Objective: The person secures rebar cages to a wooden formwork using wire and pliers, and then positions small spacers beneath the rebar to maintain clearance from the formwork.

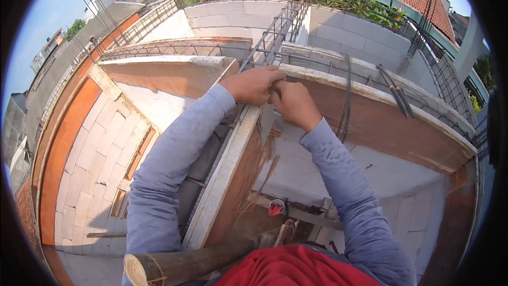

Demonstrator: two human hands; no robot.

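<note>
My left hand (253,86) and my right hand (297,103) meet at the corner where the wooden formwork boards join. Both have their fingers closed and pressed together. Whatever they pinch is hidden or too small to name. Just beyond them, a steel rebar cage (275,32) runs away between the boards. Right of my right hand, a bundle of thin tie wire (346,92) hangs over the formwork board (381,100). Farther right, pincers with dark and yellow handles (398,95) rest across the board's top edge.
A thick bamboo pole (196,262) crosses close to my body. Below are a small bucket with something red (276,206) and loose timber. White block walls (90,175) stand around the openings. Upright rebar rods (426,8) stick up at the far right.
</note>
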